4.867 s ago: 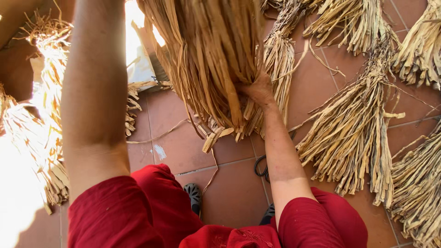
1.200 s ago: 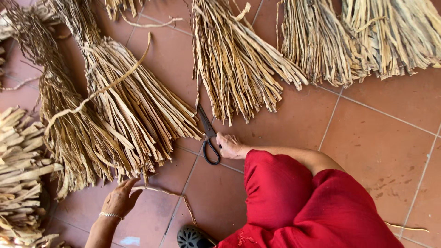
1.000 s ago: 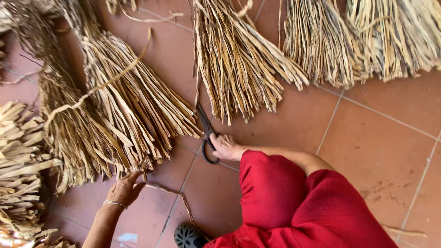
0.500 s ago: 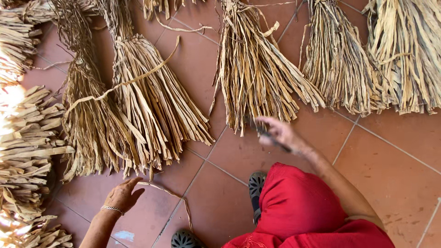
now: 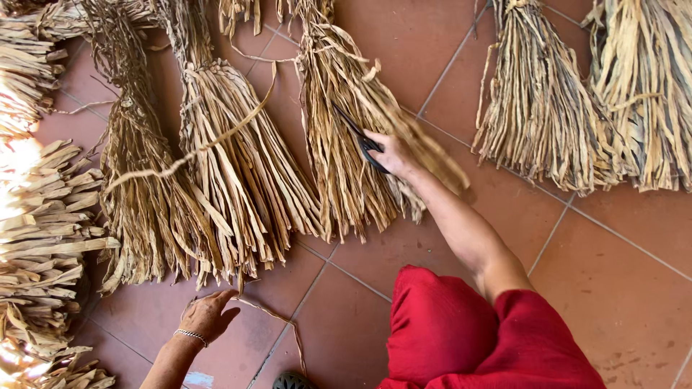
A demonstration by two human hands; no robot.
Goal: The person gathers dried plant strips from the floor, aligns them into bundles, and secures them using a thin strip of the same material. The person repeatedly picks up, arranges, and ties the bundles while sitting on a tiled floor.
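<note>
Overhead, the right hand [image 5: 389,153] grips black scissors [image 5: 358,137] over a dried-leaf bundle [image 5: 353,144] on the tiled floor [image 5: 620,288], while the left hand [image 5: 207,315], fingers loosely open, touches a loose strip [image 5: 277,320].

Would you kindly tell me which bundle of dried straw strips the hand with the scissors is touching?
The middle tan bundle: only there does the right hand rest, holding black scissors.

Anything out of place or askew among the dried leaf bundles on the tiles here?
One long loose strip arcs across the tied bundles instead of lying with them, and another stray strip curls on the floor tiles by the left hand. Otherwise nothing stands out.
</note>
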